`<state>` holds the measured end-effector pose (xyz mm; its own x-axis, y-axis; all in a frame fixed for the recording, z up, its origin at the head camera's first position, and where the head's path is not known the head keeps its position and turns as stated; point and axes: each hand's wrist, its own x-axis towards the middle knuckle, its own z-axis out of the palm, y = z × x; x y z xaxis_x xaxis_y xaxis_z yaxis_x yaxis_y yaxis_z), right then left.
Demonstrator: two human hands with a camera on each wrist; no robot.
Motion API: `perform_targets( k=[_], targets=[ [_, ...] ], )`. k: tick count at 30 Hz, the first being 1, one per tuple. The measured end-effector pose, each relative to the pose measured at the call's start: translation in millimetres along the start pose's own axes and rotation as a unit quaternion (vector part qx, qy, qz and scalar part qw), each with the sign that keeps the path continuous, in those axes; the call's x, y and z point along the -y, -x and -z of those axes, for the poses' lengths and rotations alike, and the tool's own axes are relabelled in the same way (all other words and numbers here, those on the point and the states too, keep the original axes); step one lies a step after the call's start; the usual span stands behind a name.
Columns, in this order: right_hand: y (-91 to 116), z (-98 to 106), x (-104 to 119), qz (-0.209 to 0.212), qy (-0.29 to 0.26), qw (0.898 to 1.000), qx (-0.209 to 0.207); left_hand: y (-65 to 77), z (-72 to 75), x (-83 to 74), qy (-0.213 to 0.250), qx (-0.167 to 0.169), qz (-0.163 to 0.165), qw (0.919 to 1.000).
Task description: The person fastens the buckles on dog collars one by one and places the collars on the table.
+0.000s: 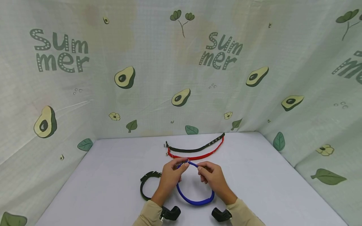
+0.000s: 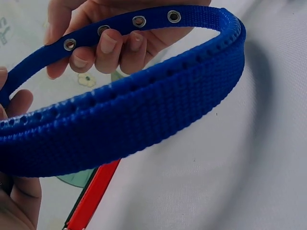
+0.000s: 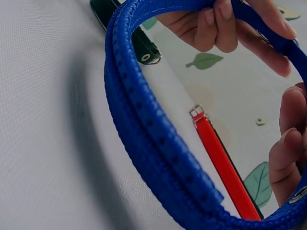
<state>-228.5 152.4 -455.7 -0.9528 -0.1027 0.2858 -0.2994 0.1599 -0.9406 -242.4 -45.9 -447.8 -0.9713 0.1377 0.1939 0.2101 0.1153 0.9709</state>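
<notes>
A blue webbing collar (image 1: 195,203), bent into a loop, is held up over the white table by both hands. My left hand (image 1: 169,176) pinches it near its buckle end, at the top of the loop. Close by on the right, my right hand (image 1: 214,177) pinches the strap between thumb and fingers. Metal eyelets (image 2: 139,21) line the strap where the right fingers grip it in the left wrist view. The padded part of the collar (image 3: 144,129) hangs below the hands, facing the right wrist camera. The buckle itself is mostly hidden by the left fingers.
A dark collar (image 1: 143,190) fastened in a loop lies left of my left hand. Beyond the hands, a red collar (image 1: 198,157) and a black studded collar (image 1: 186,150) lie stretched side by side. A printed curtain (image 1: 152,62) encloses the table's back and sides.
</notes>
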Motion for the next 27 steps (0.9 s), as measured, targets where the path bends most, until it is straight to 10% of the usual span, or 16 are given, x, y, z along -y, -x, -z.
perform_targets(
  k=[27],
  targets=[
    [1.9, -4.6, 4.0, 0.018, -0.012, 1.0, -0.001, 2.5, -5.7, -6.3, 0.031, 0.049, 0.003, 0.9983]
  ],
)
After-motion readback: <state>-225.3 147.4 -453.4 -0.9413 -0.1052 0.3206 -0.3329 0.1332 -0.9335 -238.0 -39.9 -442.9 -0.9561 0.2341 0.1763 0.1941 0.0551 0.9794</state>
